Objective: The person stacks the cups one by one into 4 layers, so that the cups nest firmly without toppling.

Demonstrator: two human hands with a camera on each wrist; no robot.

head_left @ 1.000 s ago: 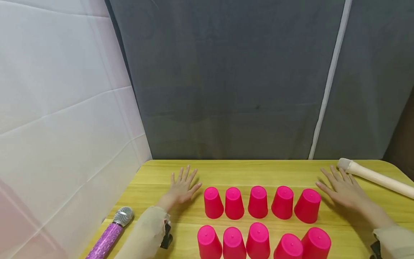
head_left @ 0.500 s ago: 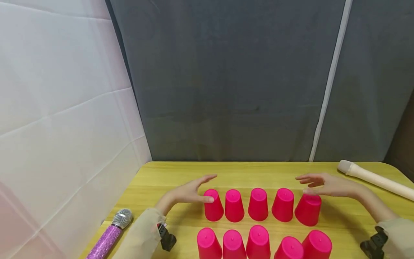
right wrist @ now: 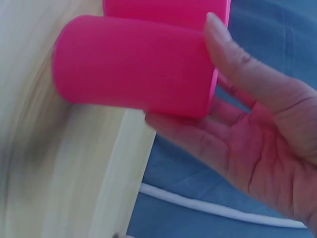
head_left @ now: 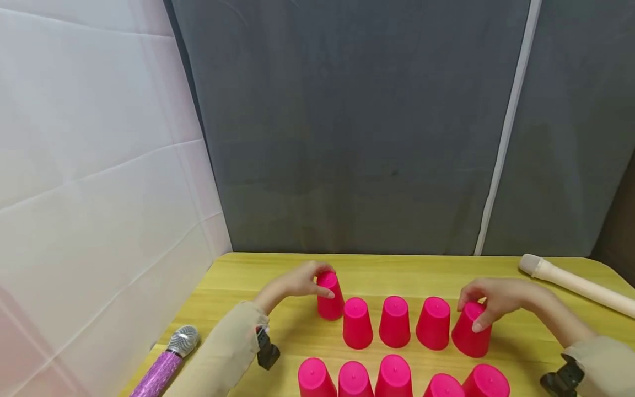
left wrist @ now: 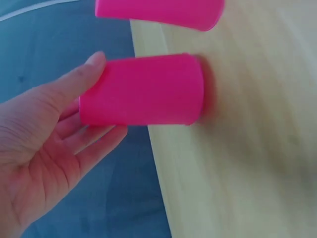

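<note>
Both hands have come off the table and closed on the end cups of the far row. Nearest, a front row of five upside-down pink cups (head_left: 394,377) stands untouched, and a purple mic (head_left: 166,366) lies at the left edge. Behind, the right hand (head_left: 496,300) has its grip around the right cup (head_left: 471,331), tilted but seemingly on the table (head_left: 521,342). Left hand (head_left: 295,284) grips the left cup (head_left: 329,298), raised clear of its row, probably to move it. Farthest, a cream recorder (head_left: 575,284) lies at right
</note>
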